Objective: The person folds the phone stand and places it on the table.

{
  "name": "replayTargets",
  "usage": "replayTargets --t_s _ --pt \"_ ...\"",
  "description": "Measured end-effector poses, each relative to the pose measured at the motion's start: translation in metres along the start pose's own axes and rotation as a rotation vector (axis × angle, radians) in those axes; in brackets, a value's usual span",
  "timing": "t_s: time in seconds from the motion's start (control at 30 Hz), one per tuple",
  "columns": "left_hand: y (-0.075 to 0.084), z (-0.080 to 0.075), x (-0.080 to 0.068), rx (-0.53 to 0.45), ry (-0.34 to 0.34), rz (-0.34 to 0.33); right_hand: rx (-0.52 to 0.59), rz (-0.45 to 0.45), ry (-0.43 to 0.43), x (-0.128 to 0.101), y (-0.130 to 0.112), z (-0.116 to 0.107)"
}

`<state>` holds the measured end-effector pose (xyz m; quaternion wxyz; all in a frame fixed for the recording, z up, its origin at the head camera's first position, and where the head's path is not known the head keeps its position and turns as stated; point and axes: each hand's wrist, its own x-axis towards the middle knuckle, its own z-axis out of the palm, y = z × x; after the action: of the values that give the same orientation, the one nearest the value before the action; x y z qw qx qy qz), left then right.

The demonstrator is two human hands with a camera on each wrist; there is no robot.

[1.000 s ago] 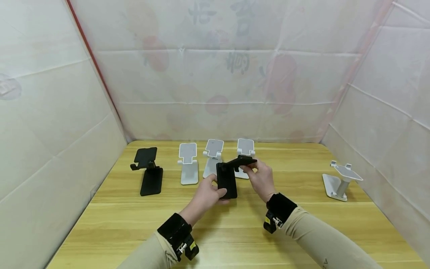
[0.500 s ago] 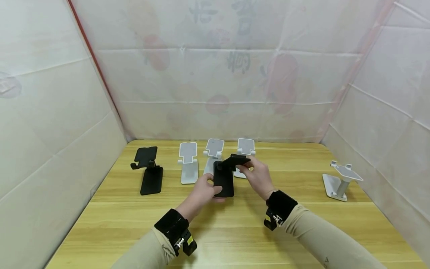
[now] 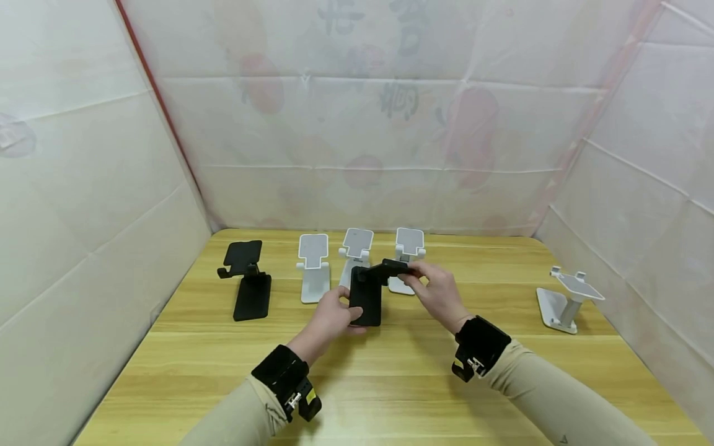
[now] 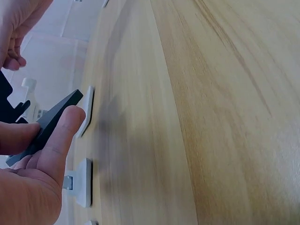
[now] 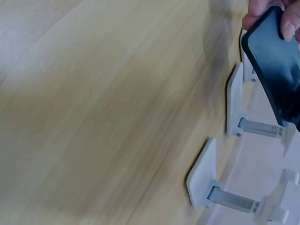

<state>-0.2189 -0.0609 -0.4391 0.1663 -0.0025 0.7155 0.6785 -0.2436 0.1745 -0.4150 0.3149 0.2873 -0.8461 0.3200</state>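
A black folding phone stand (image 3: 369, 293) is held above the wooden table (image 3: 390, 384) near its middle. My left hand (image 3: 334, 316) grips the stand's flat base (image 4: 44, 126) between thumb and fingers. My right hand (image 3: 437, 291) pinches the stand's top plate (image 3: 390, 270), which sticks out to the right. In the right wrist view the black base (image 5: 276, 75) shows at the upper right with fingertips (image 5: 265, 10) of the other hand on its edge.
Behind the hands three white phone stands (image 3: 314, 272) (image 3: 354, 254) (image 3: 408, 254) stand in a row, with a black one (image 3: 248, 282) to their left. Another white stand (image 3: 566, 297) sits at the far right. White sheeted walls enclose the table.
Both hands have carried the black stand a little left and away from me, and its top plate has tilted lower, closer to level.
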Motion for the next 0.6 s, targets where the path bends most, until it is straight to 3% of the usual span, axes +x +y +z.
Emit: replayTargets --t_s 0.6 --pt "-0.001 -0.003 -0.001 0.016 0.019 0.007 -0.022 -0.102 0.007 0.005 -0.001 -0.021"
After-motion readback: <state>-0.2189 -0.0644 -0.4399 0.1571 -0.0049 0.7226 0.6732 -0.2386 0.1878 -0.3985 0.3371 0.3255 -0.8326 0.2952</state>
